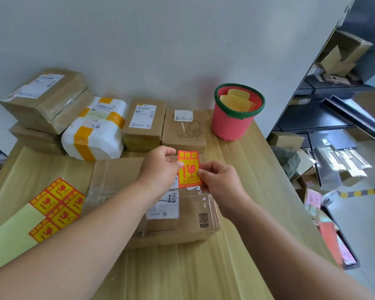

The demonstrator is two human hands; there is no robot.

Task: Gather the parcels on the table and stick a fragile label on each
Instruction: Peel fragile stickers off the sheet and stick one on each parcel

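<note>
Head view: left hand (160,167) and right hand (220,180) both pinching fragile label (188,169), holding it over big cardboard parcel (152,198) mid-surface (204,267). Label sheet (52,206) lying near left edge. More parcels (95,124) sitting along back edge, pink bucket (236,113) at back right corner.

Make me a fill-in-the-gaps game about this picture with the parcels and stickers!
The bucket has a ____ rim.
The sheet of spare labels lies on the ____ side of the left hand.
The foam parcel bound with tape is ____.
The held label, pinched by the left hand and right hand, is orange-red and ____.
Missing words: green, left, white, yellow.
</note>
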